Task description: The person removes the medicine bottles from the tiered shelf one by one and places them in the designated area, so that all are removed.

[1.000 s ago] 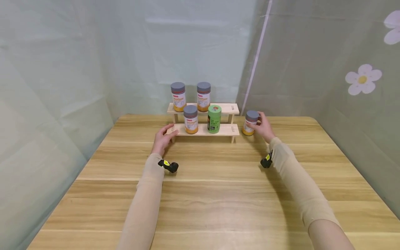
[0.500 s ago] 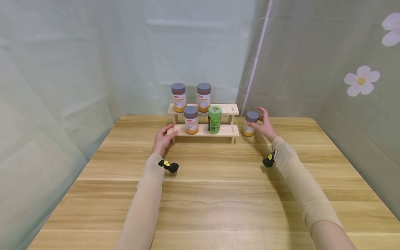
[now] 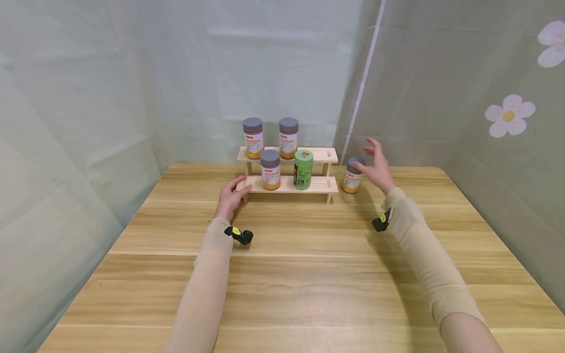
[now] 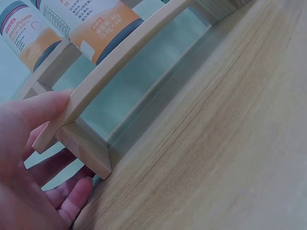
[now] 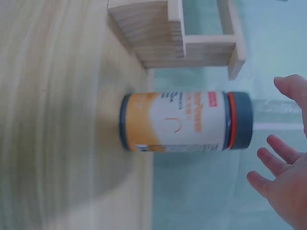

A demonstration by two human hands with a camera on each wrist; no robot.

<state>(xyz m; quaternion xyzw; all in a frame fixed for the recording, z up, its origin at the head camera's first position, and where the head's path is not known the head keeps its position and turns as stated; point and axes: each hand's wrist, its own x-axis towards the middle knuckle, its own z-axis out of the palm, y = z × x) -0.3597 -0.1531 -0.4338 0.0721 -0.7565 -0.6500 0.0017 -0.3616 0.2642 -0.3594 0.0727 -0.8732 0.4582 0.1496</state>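
A two-tier wooden display stand (image 3: 286, 185) stands toward the back of the table. My left hand (image 3: 229, 197) holds the left end of its lower board, thumb on top; in the left wrist view, the fingers pass below the board (image 4: 108, 72) by the leg. To the right of the stand, a supplement bottle (image 3: 351, 182) with a grey lid and orange base stands upright on the table. My right hand (image 3: 377, 169) is spread just above and beside it. In the right wrist view its fingers are apart from the bottle (image 5: 184, 122), with nothing between them.
Two similar grey-lidded bottles (image 3: 253, 142) stand on the upper tier. The lower tier bears another grey-lidded bottle (image 3: 270, 172) and a green canister (image 3: 303, 171). Curtains (image 3: 282, 73) hang close behind the wooden table (image 3: 291, 274) and at both sides.
My right hand has let go of the bottle beside the stand and lifted up and away from it, its fingers spreading. The bottle stays in place. My left hand keeps its hold.
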